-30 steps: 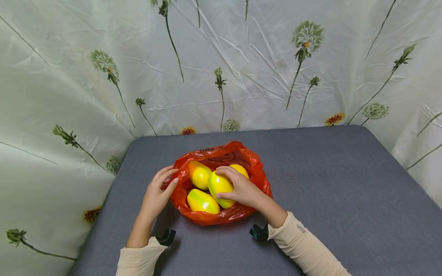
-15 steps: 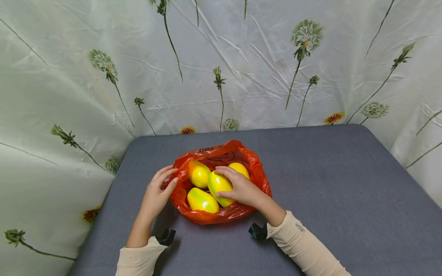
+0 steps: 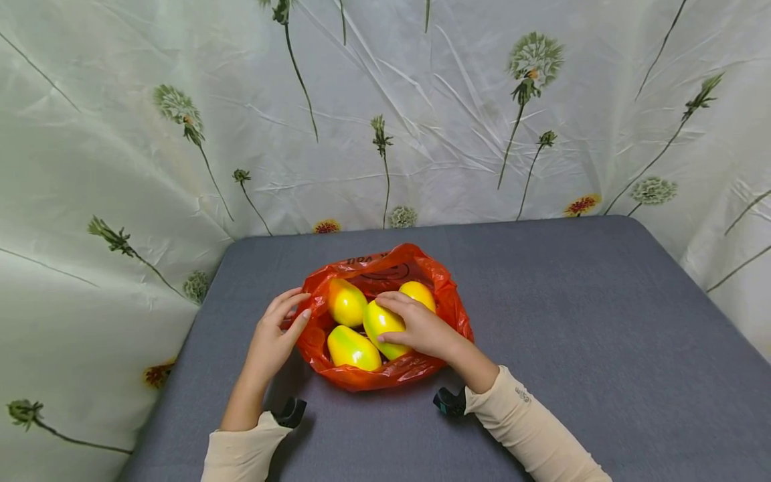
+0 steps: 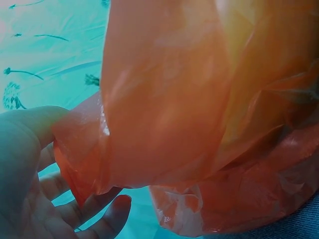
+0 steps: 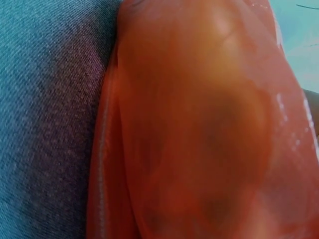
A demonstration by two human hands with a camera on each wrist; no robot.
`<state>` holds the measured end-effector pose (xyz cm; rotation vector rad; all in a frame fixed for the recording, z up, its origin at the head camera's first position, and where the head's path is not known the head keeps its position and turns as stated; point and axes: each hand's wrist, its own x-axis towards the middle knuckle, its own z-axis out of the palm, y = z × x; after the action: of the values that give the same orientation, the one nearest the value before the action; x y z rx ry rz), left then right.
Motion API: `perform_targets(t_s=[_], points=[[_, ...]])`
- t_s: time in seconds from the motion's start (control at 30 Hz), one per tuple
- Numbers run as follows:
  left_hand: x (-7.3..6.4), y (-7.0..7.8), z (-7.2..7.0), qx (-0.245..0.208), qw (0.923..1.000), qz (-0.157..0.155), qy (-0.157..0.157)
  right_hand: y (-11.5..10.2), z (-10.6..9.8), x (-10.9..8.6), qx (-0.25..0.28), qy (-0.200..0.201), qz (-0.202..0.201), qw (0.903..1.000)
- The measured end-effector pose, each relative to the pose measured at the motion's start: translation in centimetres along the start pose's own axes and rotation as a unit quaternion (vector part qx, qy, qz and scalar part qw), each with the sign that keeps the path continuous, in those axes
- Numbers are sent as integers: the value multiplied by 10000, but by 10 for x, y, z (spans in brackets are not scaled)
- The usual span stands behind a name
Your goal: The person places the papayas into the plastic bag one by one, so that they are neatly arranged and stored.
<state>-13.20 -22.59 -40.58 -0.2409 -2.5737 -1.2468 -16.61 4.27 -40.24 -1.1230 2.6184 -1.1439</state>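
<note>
A red plastic bag (image 3: 361, 380) stands with its mouth spread on the grey table, several glossy yellow-green mangoes inside. My right hand (image 3: 424, 329) reaches over the near right rim and grips one mango (image 3: 381, 323) between thumb and fingers. Around it lie a mango (image 3: 347, 304) at the back left, a mango (image 3: 354, 348) in front and a mango (image 3: 417, 292) partly behind the hand. At the bag's left side my left hand (image 3: 273, 341) holds the rim; the left wrist view shows the film (image 4: 79, 144) between its thumb and fingers. Bag film mostly fills the right wrist view.
The grey cloth-covered table (image 3: 572, 321) stretches out around the bag, widest to the right. A white curtain (image 3: 446, 120) printed with dandelions hangs along the back and left edges. Black wrist cameras, one on the left (image 3: 292, 414), sit at both cuffs.
</note>
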Motion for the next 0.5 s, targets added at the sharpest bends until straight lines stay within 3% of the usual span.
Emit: perform_targets(t_s=[0.3,0.5], points=[[1,2,0,-70,10000,-41,-40,0,-1,0,110,-211,127,9996],[0,3,-1,-17,10000,-13,-63,-1,-2,-2,101,-3,83,9999]])
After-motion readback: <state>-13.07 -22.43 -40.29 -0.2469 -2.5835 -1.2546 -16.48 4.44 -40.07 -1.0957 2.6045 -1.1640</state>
